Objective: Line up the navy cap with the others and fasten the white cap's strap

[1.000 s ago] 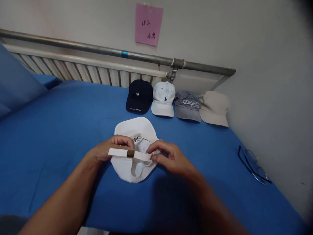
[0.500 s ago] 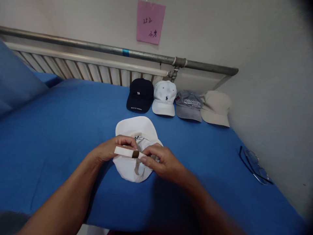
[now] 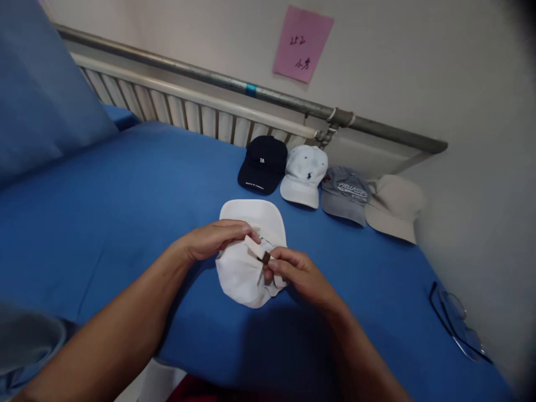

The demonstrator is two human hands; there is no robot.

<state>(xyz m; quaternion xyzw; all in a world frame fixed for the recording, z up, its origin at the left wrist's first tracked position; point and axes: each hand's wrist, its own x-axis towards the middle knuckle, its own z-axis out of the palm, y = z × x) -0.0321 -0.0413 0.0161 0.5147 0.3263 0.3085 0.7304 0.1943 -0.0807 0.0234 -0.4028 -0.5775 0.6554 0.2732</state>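
Observation:
A white cap (image 3: 240, 273) lies on the blue surface with its brim pointing away from me. My right hand (image 3: 293, 268) pinches the cap's white strap (image 3: 254, 245) beside a small brown buckle (image 3: 266, 257). The strap's free end sticks up to the left. My left hand (image 3: 218, 237) rests over the left side of the cap near the brim, its fingers together and curved; the fingertips are partly hidden at the cap's opening, and whether they grip the fabric is unclear.
Behind stand a black cap (image 3: 268, 162), a pale blue cap (image 3: 304, 173), a grey cap (image 3: 345, 195) and a beige cap (image 3: 396, 206). Glasses (image 3: 458, 324) lie at the right edge. A radiator (image 3: 184, 111) and pipe run along the wall.
The view has shifted left, so things appear further right. My left hand has let go of the strap and moved onto the cap. The strap has turned from nearly level to slanting.

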